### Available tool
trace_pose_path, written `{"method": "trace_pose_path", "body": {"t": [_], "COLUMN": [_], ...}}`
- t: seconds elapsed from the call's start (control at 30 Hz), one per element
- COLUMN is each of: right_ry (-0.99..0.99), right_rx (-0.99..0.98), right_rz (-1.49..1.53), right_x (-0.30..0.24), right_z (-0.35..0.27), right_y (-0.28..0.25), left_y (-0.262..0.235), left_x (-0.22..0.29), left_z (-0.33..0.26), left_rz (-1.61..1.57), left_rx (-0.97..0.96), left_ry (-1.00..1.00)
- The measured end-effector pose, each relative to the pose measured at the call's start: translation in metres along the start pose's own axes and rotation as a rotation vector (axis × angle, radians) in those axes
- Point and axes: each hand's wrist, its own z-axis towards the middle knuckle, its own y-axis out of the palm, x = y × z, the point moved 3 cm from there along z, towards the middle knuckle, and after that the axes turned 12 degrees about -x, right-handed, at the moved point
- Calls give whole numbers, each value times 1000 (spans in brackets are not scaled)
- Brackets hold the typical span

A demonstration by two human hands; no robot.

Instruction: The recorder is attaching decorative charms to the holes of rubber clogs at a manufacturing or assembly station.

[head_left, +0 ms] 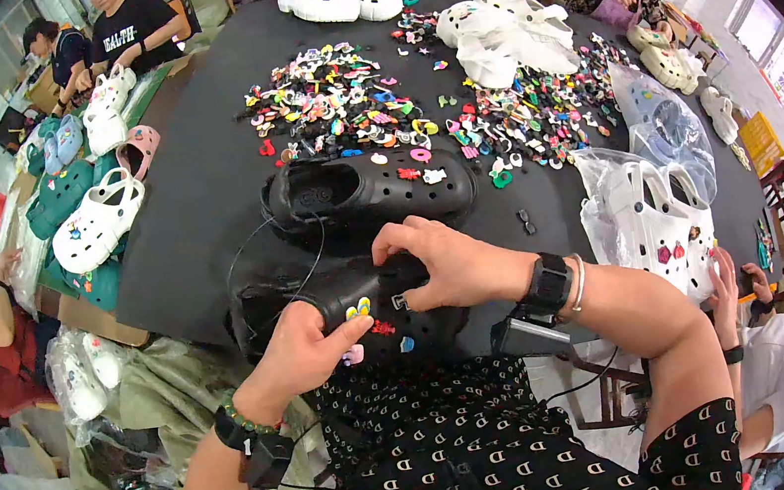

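Note:
A black clog [329, 299] lies at the table's near edge, partly covered by my hands. My left hand [301, 348] grips its near side, thumb beside a yellow flip-flop charm [357, 308] and a red charm [383, 327]. Over the front part curls my right hand [459, 261], its thumb at a small dark charm with a pale outline [399, 301]; its other fingertips are hidden behind the clog. A pink charm [353, 355] and a blue one [407, 344] also sit on it. Just beyond lies a second black clog [384, 191] with several charms and a thin cord.
Loose colourful charms [322, 99] are heaped at the table's middle, with another heap [535, 120] to the right. A small sunglasses-shaped charm [527, 222] lies near my right wrist. White clogs in plastic [644, 220] stand at right; other clogs [98, 221] fill the left side. Several people work around.

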Motion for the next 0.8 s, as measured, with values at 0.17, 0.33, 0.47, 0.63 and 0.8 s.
{"method": "trace_pose_path", "body": {"t": [0.17, 0.33, 0.47, 0.63, 0.8], "right_ry": [-52, -24, -42, 41, 132], "right_rx": [16, -112, -147, -183, -225], "right_rz": [72, 226, 211, 280, 444], "right_x": [0, 1, 1, 6, -7], "right_z": [-3, -10, -8, -8, -10], "right_y": [-2, -16, -16, -10, -4], "left_y": [1, 1, 0, 1, 1], "left_x": [-1, 4, 4, 4, -3], "left_z": [-4, -5, -5, -6, -10], "left_rz": [-43, -98, -83, -127, -132], "left_rx": [32, 6, 33, 8, 12], "left_ry": [-14, -24, 1, -17, -15]}}
